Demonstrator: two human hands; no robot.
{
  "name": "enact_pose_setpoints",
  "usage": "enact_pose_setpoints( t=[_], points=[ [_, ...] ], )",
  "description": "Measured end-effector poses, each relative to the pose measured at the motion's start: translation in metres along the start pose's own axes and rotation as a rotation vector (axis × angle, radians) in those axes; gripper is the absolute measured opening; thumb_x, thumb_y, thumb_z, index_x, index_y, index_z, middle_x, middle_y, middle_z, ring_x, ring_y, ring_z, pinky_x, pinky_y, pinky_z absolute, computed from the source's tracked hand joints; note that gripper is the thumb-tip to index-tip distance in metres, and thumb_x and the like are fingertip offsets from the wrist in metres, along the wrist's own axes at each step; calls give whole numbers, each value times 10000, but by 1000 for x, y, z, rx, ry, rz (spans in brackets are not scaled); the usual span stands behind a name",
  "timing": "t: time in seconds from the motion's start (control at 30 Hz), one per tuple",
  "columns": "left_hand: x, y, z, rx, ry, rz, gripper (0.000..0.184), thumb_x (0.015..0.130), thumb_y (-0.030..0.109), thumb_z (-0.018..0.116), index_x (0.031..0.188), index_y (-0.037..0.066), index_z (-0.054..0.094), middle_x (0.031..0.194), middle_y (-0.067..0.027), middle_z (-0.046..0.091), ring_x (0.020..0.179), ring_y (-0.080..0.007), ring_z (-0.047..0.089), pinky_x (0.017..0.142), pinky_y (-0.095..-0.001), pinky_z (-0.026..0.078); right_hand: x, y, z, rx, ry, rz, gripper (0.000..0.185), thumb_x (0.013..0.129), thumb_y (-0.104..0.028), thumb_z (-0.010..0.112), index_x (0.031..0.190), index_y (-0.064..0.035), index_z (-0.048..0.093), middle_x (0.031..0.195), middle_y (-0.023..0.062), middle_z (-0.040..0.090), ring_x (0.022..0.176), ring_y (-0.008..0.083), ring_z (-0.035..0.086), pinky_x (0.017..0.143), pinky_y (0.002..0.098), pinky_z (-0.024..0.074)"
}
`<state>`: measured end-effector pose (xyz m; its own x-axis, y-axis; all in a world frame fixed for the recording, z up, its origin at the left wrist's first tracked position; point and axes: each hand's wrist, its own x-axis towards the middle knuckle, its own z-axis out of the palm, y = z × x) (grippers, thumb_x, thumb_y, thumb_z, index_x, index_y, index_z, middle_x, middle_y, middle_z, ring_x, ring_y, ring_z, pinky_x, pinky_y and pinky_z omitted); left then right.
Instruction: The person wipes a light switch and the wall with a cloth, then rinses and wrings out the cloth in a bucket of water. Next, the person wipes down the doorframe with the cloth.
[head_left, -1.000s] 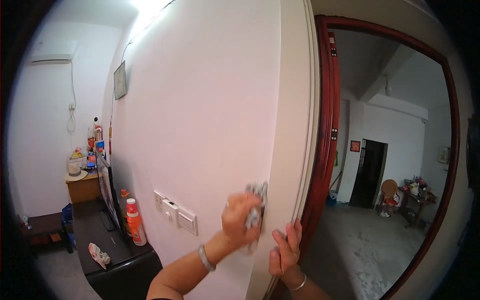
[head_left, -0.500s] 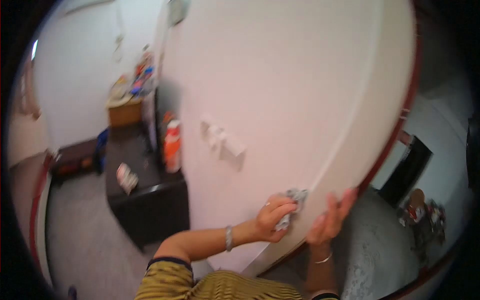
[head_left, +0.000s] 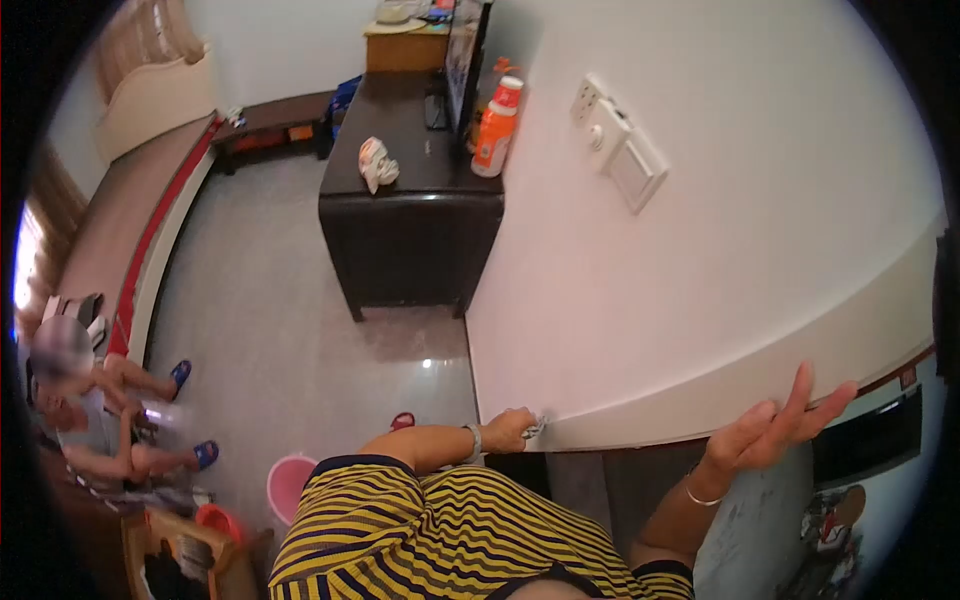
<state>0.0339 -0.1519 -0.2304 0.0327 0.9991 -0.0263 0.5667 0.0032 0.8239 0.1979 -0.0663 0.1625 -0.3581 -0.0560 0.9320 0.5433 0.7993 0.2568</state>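
My left hand [head_left: 508, 430], with a braided bracelet on its wrist, is closed around a crumpled grey cloth [head_left: 537, 428]. Only a small part of the cloth shows past the fingers, against the lower end of the cream trim [head_left: 690, 388] along the wall's edge. Farther right, my right hand [head_left: 775, 425] wears a thin bangle at the wrist. Its fingers are stretched out and spread, with nothing in them, near the outer edge of the trim. Whether it touches the trim I cannot tell.
White switches and a socket [head_left: 625, 150] sit on the wall. A dark cabinet [head_left: 415, 240] carries an orange-and-white bottle [head_left: 497, 130] and a crumpled packet [head_left: 377, 165]. On the floor stands a pink bucket [head_left: 292, 487]. A person [head_left: 90, 425] sits at the left.
My view has swung left and down, bringing the floor, bucket and seated person into sight. The left hand with the cloth has moved down the trim; the right hand's fingers have spread wider.
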Motion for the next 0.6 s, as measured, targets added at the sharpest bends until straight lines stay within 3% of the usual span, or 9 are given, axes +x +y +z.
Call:
enact_pose_setpoints(
  t=[0.07,0.33,0.43,0.6],
  points=[
    [-21,-2,16,-155,93,-120,370,683,77,607,1048,37,641,1041,-248,588,1013,-414,560,897,-454,450,1,0,-1,1,-23,-26,455,966,-196,370,1313,76,482,1547,273,108,1446,429,97,1155,551,184],
    [-33,11,-3,-237,275,-101,433,663,100,609,1085,1,620,1071,-258,589,1026,-417,557,929,-438,448,10,-4,2,-28,-9,-77,378,928,-76,477,1288,23,541,1547,256,120,1453,407,82,1163,523,173],
    [-51,7,-7,-285,328,-158,410,705,138,648,1101,32,630,1089,-199,601,1032,-367,570,927,-413,457,9,-7,2,-104,-20,-35,371,927,-105,500,1280,-7,560,1542,260,134,1451,398,101,1161,510,159],
    [-119,-22,-21,-352,442,-257,350,724,147,607,1052,38,656,1071,-240,606,1036,-404,566,926,-428,458,12,-16,6,-129,23,-76,378,919,-142,544,1283,-42,569,1518,278,185,1435,390,153,1151,497,158]
  ],
)
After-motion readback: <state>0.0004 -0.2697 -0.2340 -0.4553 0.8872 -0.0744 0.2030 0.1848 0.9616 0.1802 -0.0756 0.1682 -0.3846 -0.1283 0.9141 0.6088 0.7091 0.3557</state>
